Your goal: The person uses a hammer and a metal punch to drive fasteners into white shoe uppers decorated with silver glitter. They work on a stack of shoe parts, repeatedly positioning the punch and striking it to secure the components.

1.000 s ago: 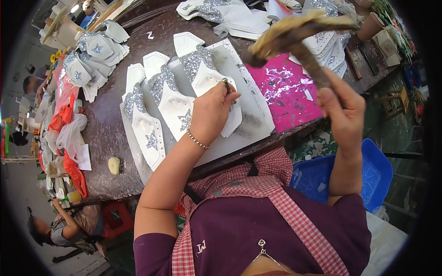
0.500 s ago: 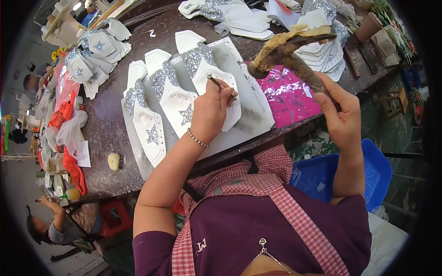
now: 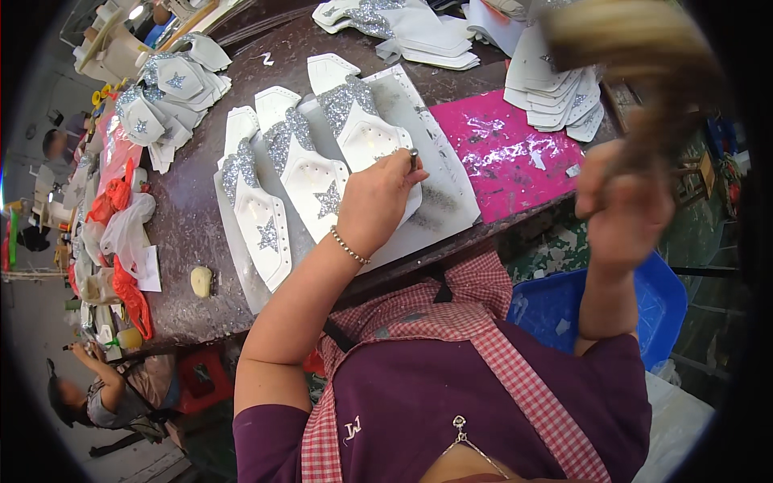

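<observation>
My left hand pinches a thin metal punch over the rightmost of three white shoe uppers. That piece has silver glitter panels and a row of small edge holes; my fingers hide part of it and the punch's tip. The middle upper and left upper lie beside it, each with a glitter star. All three rest on a pale board. My right hand grips a hammer, raised to the right and smeared by motion, its head wrapped in worn tan material.
A pink sheet lies right of the board. Stacked uppers stand at back left, back middle and right. A yellowish lump sits near the table's front left. Below right is a blue bin. A co-worker sits at lower left.
The hammer has swung up and to the right. My left hand has shifted slightly right, and the punch has gone from lying slanted in my fingers to standing more upright.
</observation>
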The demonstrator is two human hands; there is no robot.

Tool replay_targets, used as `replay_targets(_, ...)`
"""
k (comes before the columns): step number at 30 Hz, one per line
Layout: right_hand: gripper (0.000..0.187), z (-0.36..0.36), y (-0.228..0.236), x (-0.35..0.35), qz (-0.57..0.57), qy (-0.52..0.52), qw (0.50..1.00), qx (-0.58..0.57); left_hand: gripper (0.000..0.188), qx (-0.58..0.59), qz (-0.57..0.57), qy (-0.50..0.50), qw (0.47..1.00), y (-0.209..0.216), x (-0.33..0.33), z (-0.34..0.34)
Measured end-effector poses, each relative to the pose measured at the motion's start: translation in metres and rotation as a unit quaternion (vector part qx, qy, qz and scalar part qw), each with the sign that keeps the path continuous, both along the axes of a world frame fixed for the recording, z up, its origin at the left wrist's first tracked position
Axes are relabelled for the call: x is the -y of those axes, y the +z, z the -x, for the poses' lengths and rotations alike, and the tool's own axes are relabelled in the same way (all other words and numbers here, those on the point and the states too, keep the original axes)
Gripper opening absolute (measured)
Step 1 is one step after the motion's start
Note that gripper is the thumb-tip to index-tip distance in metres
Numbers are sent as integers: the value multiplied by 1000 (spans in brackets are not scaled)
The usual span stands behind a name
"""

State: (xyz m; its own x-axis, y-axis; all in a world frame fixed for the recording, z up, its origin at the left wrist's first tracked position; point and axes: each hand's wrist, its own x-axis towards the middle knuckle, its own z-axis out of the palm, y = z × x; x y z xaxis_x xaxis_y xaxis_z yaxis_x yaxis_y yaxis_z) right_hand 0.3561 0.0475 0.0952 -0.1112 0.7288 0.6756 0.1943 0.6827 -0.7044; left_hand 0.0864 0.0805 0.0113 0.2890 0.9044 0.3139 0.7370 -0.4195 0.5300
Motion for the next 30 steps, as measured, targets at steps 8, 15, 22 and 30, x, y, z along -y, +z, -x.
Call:
replay_targets(8, 34, 4, 3, 0, 174, -66, 974, 129, 14, 256, 101, 71, 959, -23, 11, 9)
replay_targets(15, 33, 0, -3, 5, 187, -45, 975, 108, 17, 248, 113, 64, 960, -16, 19, 10)
replay_targets(22, 34, 1, -2, 7, 215, -31, 972, 93, 13, 162, 82, 57, 982, -14, 23, 10)
replay_targets(30, 36, 0, 8, 6, 187, -13, 981, 40, 19, 70, 21, 58, 996, -11, 22, 4)
